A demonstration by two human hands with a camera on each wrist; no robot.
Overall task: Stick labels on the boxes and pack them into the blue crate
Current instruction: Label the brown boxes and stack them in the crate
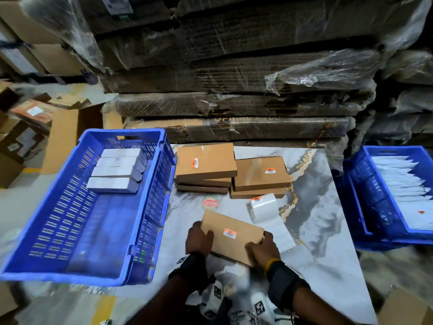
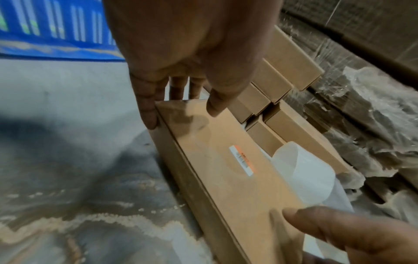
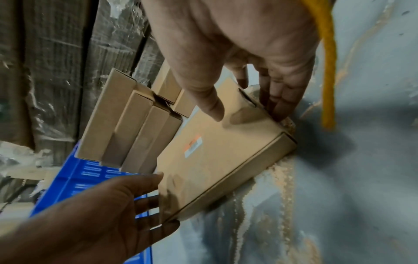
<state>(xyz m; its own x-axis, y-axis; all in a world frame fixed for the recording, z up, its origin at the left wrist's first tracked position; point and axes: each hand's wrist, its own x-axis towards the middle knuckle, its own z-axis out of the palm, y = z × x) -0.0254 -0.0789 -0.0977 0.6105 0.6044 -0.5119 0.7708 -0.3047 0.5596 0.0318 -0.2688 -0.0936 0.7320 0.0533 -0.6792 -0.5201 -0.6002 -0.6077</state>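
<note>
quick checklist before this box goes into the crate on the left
1. Label stuck on top of the box: ok.
2. Left hand grips the box's left end: ok.
3. Right hand grips the right end: ok.
4. Free floor in the blue crate in front of the white boxes: ok.
5. Label roll clear of the path leftward: ok.
6. Box flaps fully closed: cannot tell.

Two blue crates (image 1: 145,134) are in sight, four white boxes (image 1: 114,171) lie in the left one, six brown cardboard boxes (image 1: 206,160) are out on the marble-patterned table (image 1: 316,207), one of them held between two hands (image 1: 199,238), and one label roll (image 1: 263,206) stands there.
</note>
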